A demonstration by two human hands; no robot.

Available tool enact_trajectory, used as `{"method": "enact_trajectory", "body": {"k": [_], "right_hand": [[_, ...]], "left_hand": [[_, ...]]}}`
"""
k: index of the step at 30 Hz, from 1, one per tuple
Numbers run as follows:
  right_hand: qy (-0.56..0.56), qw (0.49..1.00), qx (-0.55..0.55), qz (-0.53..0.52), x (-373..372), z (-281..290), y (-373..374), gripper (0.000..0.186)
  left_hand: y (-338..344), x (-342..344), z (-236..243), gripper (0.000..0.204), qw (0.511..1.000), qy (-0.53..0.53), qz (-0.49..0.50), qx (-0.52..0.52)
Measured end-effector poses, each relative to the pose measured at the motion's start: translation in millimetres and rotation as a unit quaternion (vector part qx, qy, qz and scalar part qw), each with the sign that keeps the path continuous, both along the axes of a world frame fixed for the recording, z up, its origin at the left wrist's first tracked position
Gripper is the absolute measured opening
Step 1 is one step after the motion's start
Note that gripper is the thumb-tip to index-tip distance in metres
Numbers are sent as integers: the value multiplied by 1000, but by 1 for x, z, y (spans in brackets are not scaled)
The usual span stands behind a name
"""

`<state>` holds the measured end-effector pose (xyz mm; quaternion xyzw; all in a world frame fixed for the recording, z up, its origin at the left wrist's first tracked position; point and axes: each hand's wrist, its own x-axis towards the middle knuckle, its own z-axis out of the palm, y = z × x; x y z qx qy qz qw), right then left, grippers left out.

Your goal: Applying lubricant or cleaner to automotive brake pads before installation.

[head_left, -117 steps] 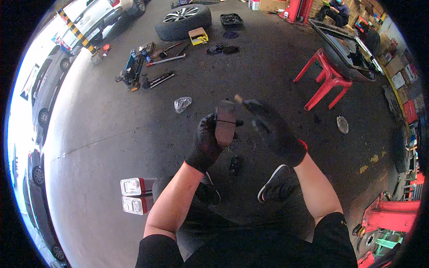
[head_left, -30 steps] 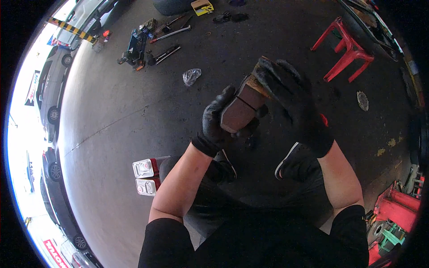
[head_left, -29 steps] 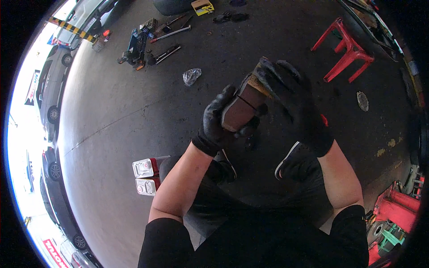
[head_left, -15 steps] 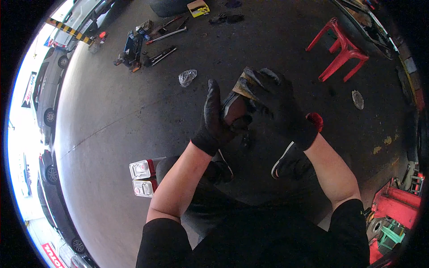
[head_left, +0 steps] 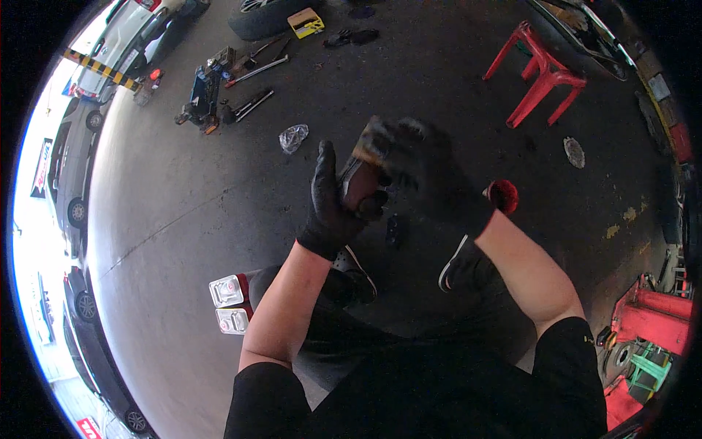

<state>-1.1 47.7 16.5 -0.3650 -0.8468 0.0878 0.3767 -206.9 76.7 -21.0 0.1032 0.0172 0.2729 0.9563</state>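
In front of me my left hand (head_left: 329, 197), in a black work glove, grips a dark reddish-brown brake pad (head_left: 360, 183) with the thumb stretched up along its side. My right hand (head_left: 431, 172), gloved the same way, is curled over a folded tan piece of sandpaper (head_left: 368, 143) at the pad's upper end. The right fingers are blurred and partly cover both pad and sandpaper. A small dark part (head_left: 394, 230) lies on the floor below my hands. Beside my right wrist is a round container with a red inside (head_left: 503, 195).
A red plastic stool (head_left: 545, 73) stands at far right. Hand tools and a blue tool tray (head_left: 205, 91) lie far left, near crumpled clear plastic (head_left: 293, 138). Farther off are a tyre (head_left: 256, 22) and a yellow box (head_left: 306, 23). Two clear-and-red packages (head_left: 229, 291) sit by my left knee.
The view has shifted slightly. My right hand has moved a little along the brake pad with the sandpaper, and the red-lined container beside my wrist shows more fully.
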Motion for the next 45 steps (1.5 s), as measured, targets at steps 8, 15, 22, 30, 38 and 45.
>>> {"method": "enact_trajectory", "body": {"k": [8, 15, 22, 30, 38, 45], "right_hand": [[-73, 987, 64, -130, 17, -8, 10, 51], [-61, 983, 120, -125, 9, -15, 0, 51], [-45, 996, 71, -30, 9, -7, 5, 41], [-61, 985, 66, -147, 43, -1, 27, 36], [-5, 988, 150, -47, -2, -5, -19, 43], [88, 984, -115, -104, 50, -5, 29, 47]], "left_hand": [[-10, 12, 6, 79, 988, 124, 91, -25], [-19, 26, 30, 74, 962, 226, 145, -56], [-17, 18, 12, 70, 992, 108, 59, 16], [-3, 5, -11, 72, 999, -13, -19, 26], [-28, 41, 43, 72, 952, 240, 175, -75], [-8, 6, -23, 63, 987, 75, 81, 116]]}}
